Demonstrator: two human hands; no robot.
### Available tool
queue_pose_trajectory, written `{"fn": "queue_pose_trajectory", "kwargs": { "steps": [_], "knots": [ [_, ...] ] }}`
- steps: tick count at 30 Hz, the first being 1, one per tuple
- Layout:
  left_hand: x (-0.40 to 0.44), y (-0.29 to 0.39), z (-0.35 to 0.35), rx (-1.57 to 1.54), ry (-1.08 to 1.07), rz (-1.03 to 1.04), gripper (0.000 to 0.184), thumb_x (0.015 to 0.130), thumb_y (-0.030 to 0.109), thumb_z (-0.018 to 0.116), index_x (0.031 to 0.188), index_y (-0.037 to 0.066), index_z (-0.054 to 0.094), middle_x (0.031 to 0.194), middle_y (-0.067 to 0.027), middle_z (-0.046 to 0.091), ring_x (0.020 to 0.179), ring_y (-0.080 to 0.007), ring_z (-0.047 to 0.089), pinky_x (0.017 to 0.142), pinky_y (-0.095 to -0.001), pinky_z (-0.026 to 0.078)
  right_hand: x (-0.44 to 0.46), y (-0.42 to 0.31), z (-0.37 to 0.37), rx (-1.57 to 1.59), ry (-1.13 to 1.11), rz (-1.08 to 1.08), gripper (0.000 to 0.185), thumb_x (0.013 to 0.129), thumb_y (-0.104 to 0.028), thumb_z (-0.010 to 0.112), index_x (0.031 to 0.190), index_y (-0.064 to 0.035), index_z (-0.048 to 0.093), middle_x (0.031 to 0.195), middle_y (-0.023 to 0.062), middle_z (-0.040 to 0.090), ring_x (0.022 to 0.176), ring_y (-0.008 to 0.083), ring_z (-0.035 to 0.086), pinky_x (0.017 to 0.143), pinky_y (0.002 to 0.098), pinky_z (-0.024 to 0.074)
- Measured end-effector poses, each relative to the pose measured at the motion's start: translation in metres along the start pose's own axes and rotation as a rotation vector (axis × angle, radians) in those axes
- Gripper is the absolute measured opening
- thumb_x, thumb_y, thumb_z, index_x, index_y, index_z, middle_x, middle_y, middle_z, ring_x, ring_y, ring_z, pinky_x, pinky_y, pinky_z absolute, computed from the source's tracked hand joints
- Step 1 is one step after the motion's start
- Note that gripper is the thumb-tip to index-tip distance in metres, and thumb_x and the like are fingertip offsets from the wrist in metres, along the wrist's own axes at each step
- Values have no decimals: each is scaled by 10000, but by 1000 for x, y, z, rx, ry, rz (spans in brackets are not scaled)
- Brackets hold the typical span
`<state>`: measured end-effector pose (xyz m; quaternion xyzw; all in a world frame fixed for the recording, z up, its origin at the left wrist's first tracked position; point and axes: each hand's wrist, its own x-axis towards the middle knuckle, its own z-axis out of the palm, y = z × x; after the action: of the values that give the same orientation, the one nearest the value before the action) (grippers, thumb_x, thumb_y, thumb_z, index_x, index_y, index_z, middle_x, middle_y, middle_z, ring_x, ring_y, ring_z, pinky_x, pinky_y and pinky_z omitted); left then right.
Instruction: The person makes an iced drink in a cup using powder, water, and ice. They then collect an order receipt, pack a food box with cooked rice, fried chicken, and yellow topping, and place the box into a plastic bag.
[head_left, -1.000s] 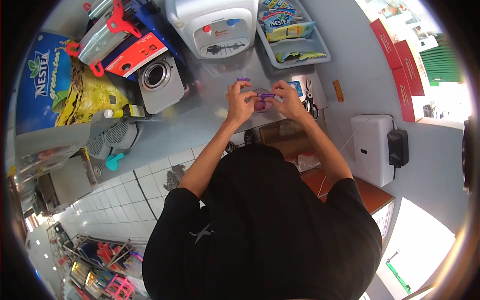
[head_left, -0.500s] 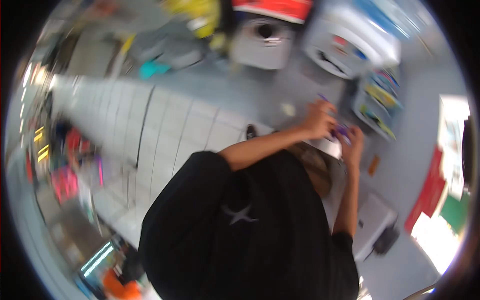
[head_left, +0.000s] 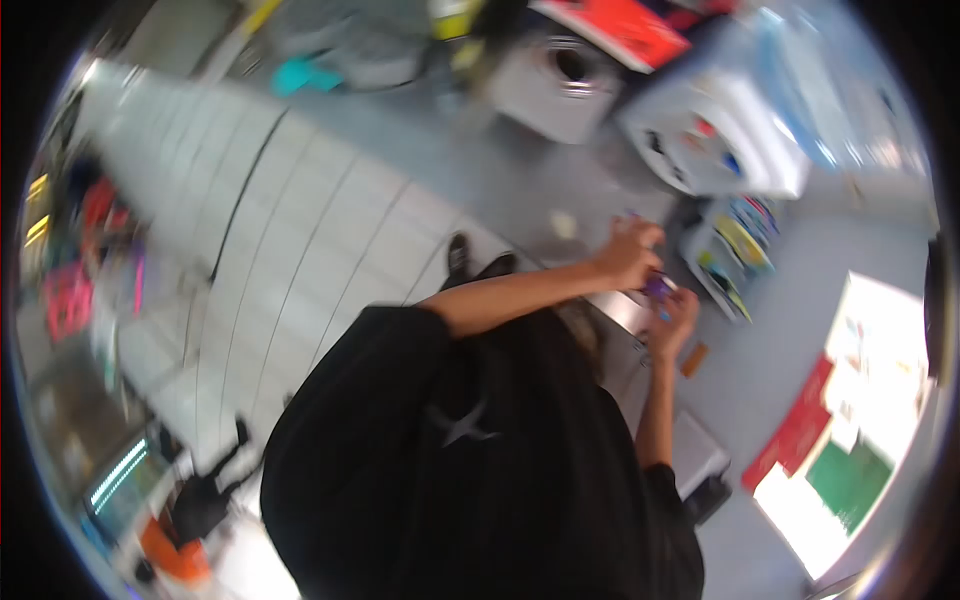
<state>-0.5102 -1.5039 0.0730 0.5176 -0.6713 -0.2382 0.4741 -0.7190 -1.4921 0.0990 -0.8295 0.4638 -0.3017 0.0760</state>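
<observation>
A small purple object [head_left: 658, 288] sits between my two hands, in front of my body at the right of the head view. My left hand [head_left: 630, 255] has its fingers curled round its upper end. From below, my right hand [head_left: 674, 318] pinches the other end, where a bit of blue shows. Blur and fingers hide most of the object, so its kind cannot be made out. Just behind the hands is a bright white surface [head_left: 622, 310], partly covered by my arm.
Beyond my hands stand a white machine [head_left: 560, 85] with a round dark opening and a larger white bin-like container [head_left: 715, 140]. A rack of colourful packets [head_left: 735, 245] is by the wall. A person in orange and black [head_left: 195, 510] is at the lower left, over the tiled floor [head_left: 300, 210].
The view has turned, so the room appears rotated and the person at lower left shows more fully. My hands still hold the purple object together, slightly lower and further left in view.
</observation>
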Motion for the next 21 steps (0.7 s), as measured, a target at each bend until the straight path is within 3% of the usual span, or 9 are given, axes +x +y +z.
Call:
{"fn": "queue_pose_trajectory", "kwargs": {
  "steps": [2,3,7,10,13,14,16,19,21],
  "knots": [
    [0,4,-10,58,-223,-5,149,690,245,828,832,209,801,1233,-49,566,1277,-293,451,1015,-580,305,12,-17,-6,-73,-66,99,199,724,-71,845,801,14,682,938,120,569,946,295,567,813,392,465],
    [1,2,-14,10,-224,-18,149,687,235,826,829,195,802,1230,-42,569,1281,-281,451,1025,-567,308,15,-22,-6,-78,-47,245,198,701,-78,855,821,2,720,923,114,565,915,297,560,814,395,458],
    [6,-7,-16,39,-262,-42,192,745,227,815,918,143,798,1251,-66,571,1283,-278,468,1076,-539,319,19,-35,-7,59,-142,140,221,703,-78,856,848,21,722,900,119,549,894,295,551,768,384,459],
    [6,-32,-12,-465,-252,-62,586,764,282,842,1292,108,660,1365,-125,541,1340,-342,449,1131,-529,309,10,-12,-9,164,-4,446,248,820,-183,801,916,22,700,1003,112,567,844,240,559,733,354,453],
    [-10,-28,-32,-373,-421,-55,1033,735,342,881,1548,60,309,1464,-194,484,1385,-395,420,1151,-491,321,-15,2,-3,901,179,807,245,934,-275,724,948,-32,696,825,14,604,720,121,548,647,284,429],
    [-17,-38,-26,-226,-514,10,1282,666,351,923,1594,52,90,1494,-207,468,1409,-392,410,1161,-484,322,-29,10,4,980,264,910,237,939,-278,721,960,-43,696,798,5,601,693,116,542,634,278,425],
    [-27,-46,-5,-243,-469,65,1180,680,338,918,1565,42,195,1468,-207,494,1378,-383,452,1143,-475,350,-51,26,25,1149,420,1092,222,948,-285,715,983,-67,695,742,-14,597,638,107,531,607,265,416],
    [-24,-42,8,-272,-533,42,1038,678,296,917,1491,15,335,1398,-196,530,1320,-353,515,1089,-444,412,-66,44,68,1215,366,1421,254,967,-296,682,981,-43,694,780,20,643,607,98,548,587,253,420],
    [-17,-38,5,-309,-503,-8,951,682,264,914,1438,2,401,1339,-186,552,1273,-332,552,1049,-420,451,-49,41,60,945,50,1438,286,969,-309,667,996,-25,689,795,59,667,636,146,581,616,290,458]
  ]
}}
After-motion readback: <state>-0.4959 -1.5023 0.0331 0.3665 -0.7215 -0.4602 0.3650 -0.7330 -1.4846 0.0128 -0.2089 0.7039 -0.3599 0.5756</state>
